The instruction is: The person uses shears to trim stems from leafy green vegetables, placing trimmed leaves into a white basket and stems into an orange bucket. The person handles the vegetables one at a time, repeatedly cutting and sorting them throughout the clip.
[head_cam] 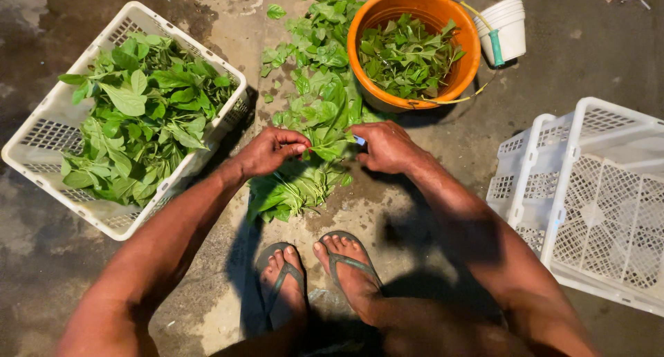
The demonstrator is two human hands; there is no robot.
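Note:
My left hand (271, 151) and my right hand (384, 147) meet over a long pile of green leaves (315, 101) on the wet concrete floor. Both pinch the same leafy sprig (330, 148) between them, the left at its stem end, the right at the other end with something small and pale-blue at the fingertips. A neater bundle of leaves (287, 191) lies just below the hands, in front of my feet in flip-flops (315, 274).
A white plastic crate (41, 132) full of green leaves sits at the left. An orange bucket (366, 25) with leaves stands beyond the pile, a white cup stack (508, 29) beside it. Empty white crates (588, 191) stand at the right.

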